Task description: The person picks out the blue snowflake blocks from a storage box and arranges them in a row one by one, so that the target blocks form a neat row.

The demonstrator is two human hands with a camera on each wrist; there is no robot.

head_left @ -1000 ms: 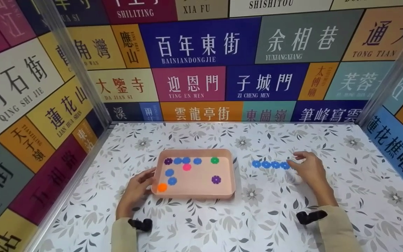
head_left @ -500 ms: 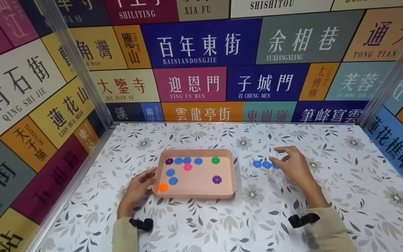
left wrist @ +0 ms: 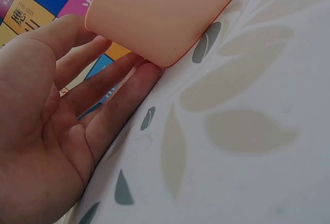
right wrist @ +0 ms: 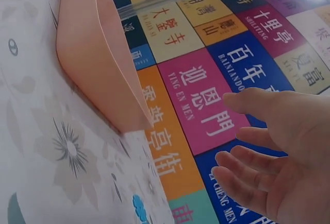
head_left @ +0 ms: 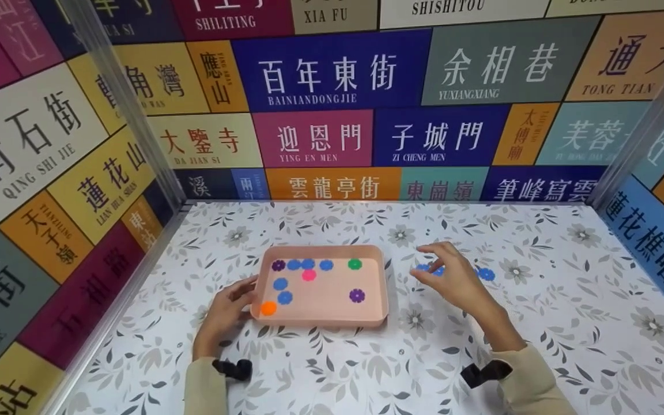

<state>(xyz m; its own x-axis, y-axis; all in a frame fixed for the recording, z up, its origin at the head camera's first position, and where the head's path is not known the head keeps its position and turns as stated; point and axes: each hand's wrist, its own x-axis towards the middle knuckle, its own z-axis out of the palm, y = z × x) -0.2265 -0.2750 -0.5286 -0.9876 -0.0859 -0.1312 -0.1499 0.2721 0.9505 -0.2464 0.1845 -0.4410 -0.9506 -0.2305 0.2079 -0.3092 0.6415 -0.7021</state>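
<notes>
My left hand (head_left: 224,308) touches the left side of the pink tray (head_left: 319,323) with relaxed fingers. In the left wrist view, the thumb and fingertips meet the tray's outer wall (left wrist: 154,23). Right of the tray, my right hand (head_left: 453,279) hovers over a row of blue flower-shaped pieces, its thumb and fingers apart and nothing between them. One blue flower-shaped piece (head_left: 486,274) shows beyond the hand; others show between thumb and forefinger, and the hand hides part of the row. The right wrist view has a blue piece (right wrist: 139,208) low on the tabletop.
Inside the tray lie several blue pieces, two purple pieces (head_left: 357,295), a green one (head_left: 355,264), a pink one (head_left: 309,275) and an orange one (head_left: 268,308). Walls with coloured sign panels (head_left: 332,75) border the flower-patterned table (head_left: 332,374).
My right hand has moved left along the row of blue pieces toward the tray, uncovering a blue piece at the right end. My left hand and the tray have stayed put.
</notes>
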